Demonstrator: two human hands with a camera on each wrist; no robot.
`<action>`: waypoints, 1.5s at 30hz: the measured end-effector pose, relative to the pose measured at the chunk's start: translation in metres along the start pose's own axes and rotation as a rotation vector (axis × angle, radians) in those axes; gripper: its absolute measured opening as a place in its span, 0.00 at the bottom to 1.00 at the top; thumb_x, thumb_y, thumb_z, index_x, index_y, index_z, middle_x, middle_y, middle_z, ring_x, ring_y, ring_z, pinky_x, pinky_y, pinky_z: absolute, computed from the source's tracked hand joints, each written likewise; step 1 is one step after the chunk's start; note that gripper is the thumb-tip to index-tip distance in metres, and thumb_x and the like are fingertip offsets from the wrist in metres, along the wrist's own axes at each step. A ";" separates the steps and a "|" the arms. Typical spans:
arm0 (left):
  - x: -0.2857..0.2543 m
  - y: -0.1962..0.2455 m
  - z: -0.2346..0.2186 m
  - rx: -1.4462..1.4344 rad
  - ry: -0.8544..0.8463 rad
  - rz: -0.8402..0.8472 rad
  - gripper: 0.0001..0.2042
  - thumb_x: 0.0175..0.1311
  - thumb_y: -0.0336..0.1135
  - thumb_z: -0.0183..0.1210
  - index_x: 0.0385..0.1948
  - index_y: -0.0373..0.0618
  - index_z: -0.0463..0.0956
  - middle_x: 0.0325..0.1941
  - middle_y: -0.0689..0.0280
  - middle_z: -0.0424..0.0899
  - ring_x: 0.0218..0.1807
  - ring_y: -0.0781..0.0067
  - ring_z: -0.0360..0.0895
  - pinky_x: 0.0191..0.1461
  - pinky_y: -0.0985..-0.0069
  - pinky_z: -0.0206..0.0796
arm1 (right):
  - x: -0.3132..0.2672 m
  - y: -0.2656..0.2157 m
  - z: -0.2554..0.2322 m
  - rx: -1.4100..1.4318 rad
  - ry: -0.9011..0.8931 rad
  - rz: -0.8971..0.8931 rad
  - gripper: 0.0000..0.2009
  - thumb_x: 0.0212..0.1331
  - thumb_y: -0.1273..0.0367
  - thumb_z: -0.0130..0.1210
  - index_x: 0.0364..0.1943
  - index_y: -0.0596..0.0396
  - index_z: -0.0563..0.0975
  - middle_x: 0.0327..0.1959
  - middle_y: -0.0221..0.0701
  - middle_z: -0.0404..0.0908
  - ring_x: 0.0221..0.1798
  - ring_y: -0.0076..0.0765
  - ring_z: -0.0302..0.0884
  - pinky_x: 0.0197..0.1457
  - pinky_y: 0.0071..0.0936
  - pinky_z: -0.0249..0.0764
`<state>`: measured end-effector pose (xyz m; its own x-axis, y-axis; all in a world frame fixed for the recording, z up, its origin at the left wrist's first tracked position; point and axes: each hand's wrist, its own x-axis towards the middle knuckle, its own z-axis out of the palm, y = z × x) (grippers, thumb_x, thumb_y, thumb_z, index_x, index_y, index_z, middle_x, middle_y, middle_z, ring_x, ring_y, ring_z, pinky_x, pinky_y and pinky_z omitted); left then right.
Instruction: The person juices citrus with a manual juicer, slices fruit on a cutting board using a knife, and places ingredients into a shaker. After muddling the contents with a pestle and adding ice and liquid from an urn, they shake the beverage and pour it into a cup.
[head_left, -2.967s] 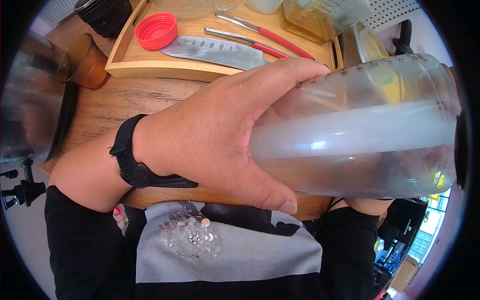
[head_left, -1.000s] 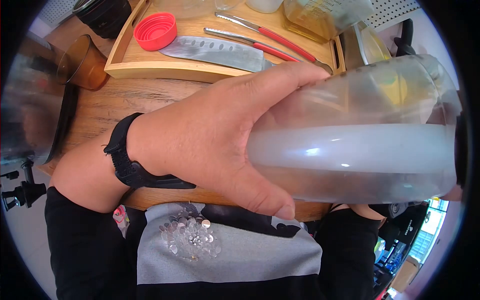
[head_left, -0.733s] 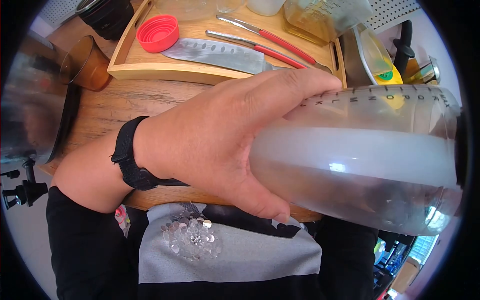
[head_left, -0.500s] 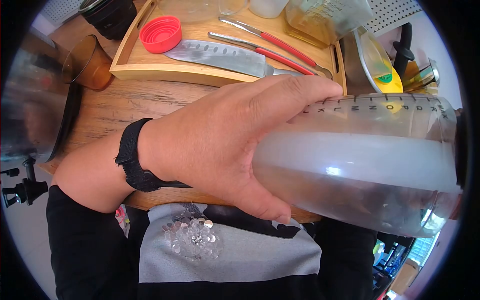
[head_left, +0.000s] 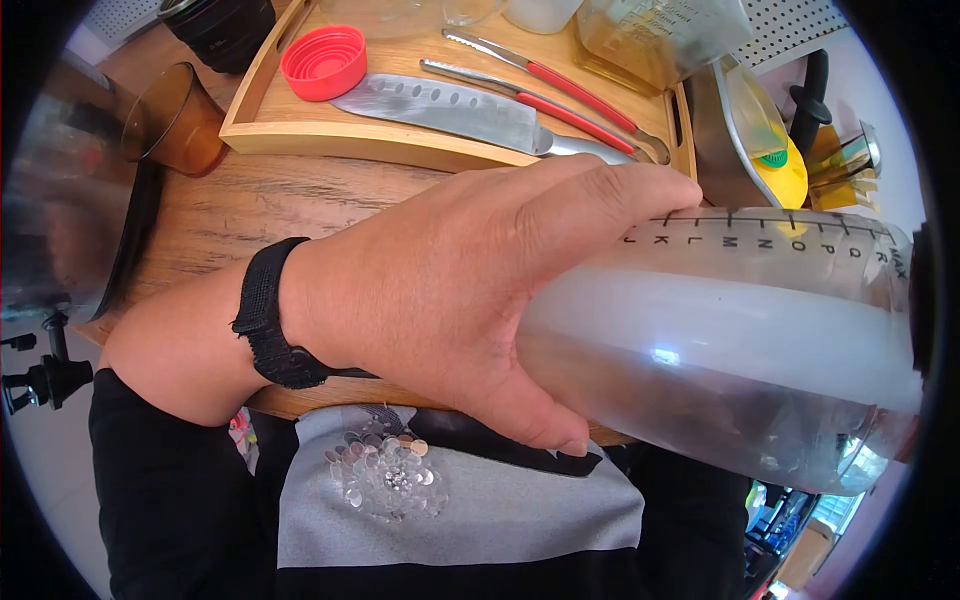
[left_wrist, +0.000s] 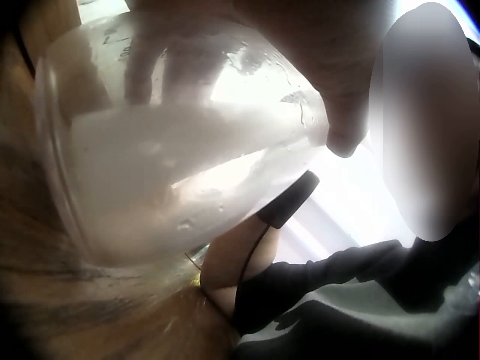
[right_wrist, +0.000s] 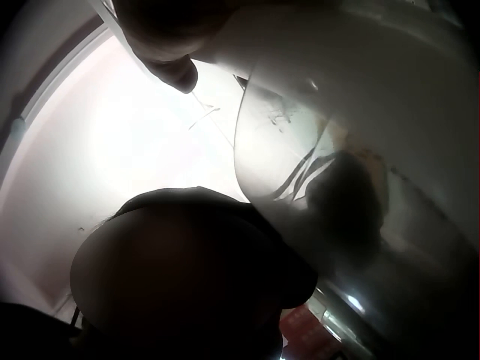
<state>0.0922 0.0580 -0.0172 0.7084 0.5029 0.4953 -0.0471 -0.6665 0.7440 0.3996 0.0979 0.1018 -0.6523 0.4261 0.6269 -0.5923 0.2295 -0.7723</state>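
A clear cylindrical container [head_left: 720, 320] lies on its side in the head view, its right end lower. Black letters and a MAX mark run along its upper edge, and a milky white band shows along its wall. My left hand [head_left: 430, 280] grips its left end, thumb on the near side and fingers reaching over the far side. In the left wrist view the left thumb [left_wrist: 345, 131] presses near the container's end. My right hand [right_wrist: 169, 45] is at the other end, mostly hidden in the head view; dark fingers and a thumb show beside the container in the right wrist view.
Behind stands a wooden tray [head_left: 390, 153] with a knife [head_left: 440, 108], red-handled tongs [head_left: 580, 95], a red ribbed cup [head_left: 324, 64] and a jug of amber liquid [head_left: 650, 45]. An amber glass [head_left: 180, 125] and a dark cylinder [head_left: 60, 200] are left. A metal bin [head_left: 725, 120] stands right.
The container has turned so its letters come into clear view, and its right end has dropped lower. My left hand keeps its grip and has shifted slightly right and down.
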 end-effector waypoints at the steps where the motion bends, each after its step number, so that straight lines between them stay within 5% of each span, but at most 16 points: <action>1: 0.000 0.000 -0.001 0.001 0.001 0.000 0.56 0.32 0.50 0.79 0.68 0.40 0.56 0.64 0.59 0.68 0.60 0.62 0.71 0.61 0.70 0.64 | 0.001 0.001 0.000 -0.002 -0.003 0.000 0.27 0.63 0.48 0.52 0.49 0.59 0.73 0.37 0.35 0.79 0.40 0.41 0.77 0.43 0.41 0.74; 31: 0.005 0.000 -0.002 -0.005 0.001 0.002 0.56 0.32 0.51 0.79 0.67 0.40 0.55 0.60 0.57 0.70 0.57 0.60 0.72 0.58 0.68 0.66 | 0.006 -0.013 0.023 -0.088 -0.088 -0.023 0.30 0.65 0.48 0.50 0.55 0.63 0.70 0.41 0.37 0.77 0.42 0.41 0.76 0.42 0.41 0.74; 33: 0.005 0.000 -0.002 -0.025 -0.014 -0.049 0.56 0.32 0.51 0.79 0.68 0.41 0.55 0.59 0.57 0.71 0.56 0.59 0.73 0.58 0.68 0.66 | 0.007 -0.029 0.025 -0.227 -0.109 0.084 0.31 0.66 0.47 0.48 0.56 0.64 0.69 0.43 0.39 0.76 0.44 0.43 0.76 0.44 0.41 0.74; 42: 0.005 -0.001 -0.002 -0.018 -0.018 -0.045 0.56 0.33 0.52 0.79 0.68 0.40 0.54 0.61 0.56 0.69 0.58 0.57 0.71 0.59 0.67 0.65 | 0.003 -0.015 0.012 -0.048 -0.136 -0.069 0.31 0.67 0.47 0.45 0.56 0.64 0.68 0.43 0.40 0.76 0.45 0.43 0.76 0.45 0.41 0.75; 45: 0.004 -0.003 0.000 -0.031 0.000 -0.024 0.57 0.33 0.52 0.78 0.68 0.40 0.54 0.61 0.56 0.69 0.58 0.57 0.71 0.59 0.67 0.65 | 0.007 -0.030 0.015 -0.227 -0.192 0.057 0.30 0.68 0.47 0.44 0.55 0.64 0.69 0.43 0.41 0.76 0.46 0.42 0.75 0.47 0.40 0.74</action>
<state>0.0953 0.0622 -0.0178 0.7099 0.5181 0.4771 -0.0519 -0.6371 0.7690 0.4060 0.0807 0.1312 -0.7714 0.2759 0.5734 -0.4458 0.4088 -0.7964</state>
